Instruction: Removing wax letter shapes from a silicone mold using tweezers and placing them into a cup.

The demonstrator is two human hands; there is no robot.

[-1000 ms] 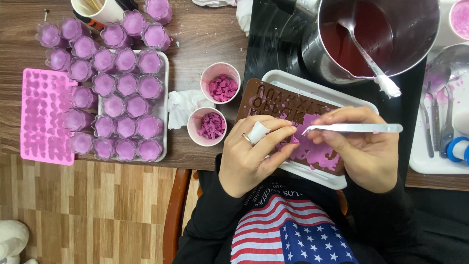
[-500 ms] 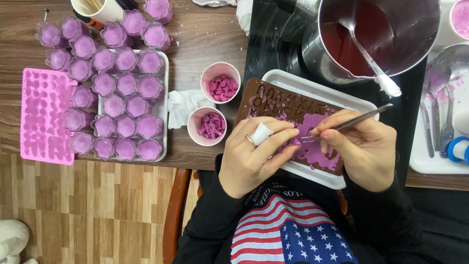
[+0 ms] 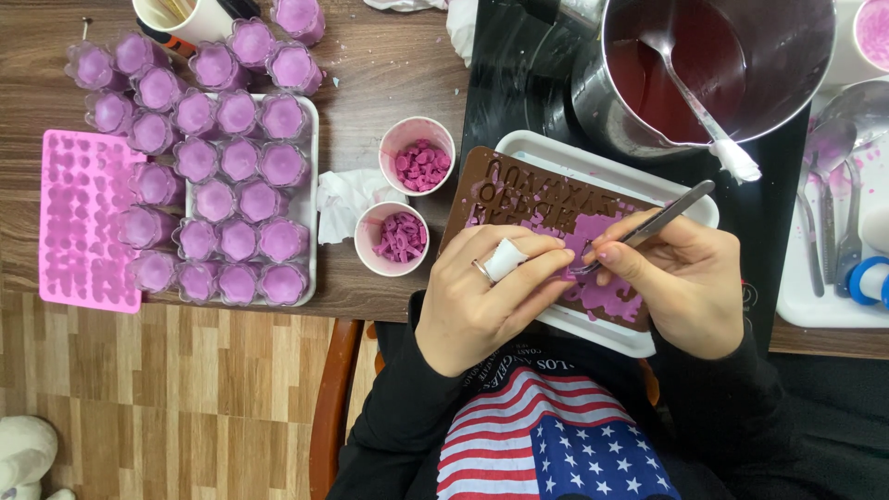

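A brown letter mould smeared with purple wax lies tilted on a white tray in front of me. My left hand, with a ring and a white bandage on one finger, presses down on the mould's near edge. My right hand grips metal tweezers, whose tips touch the purple patch on the mould beside my left fingertips.
Two small cups of purple pieces stand left of the mould beside crumpled tissue. A tray of several purple-filled cups and a pink mould lie further left. A steel pot of red liquid with a spoon sits behind.
My right hand has swung the tweezers from lying flat above the mould to pointing steeply down into the purple wax. My left hand has stayed on the mould.
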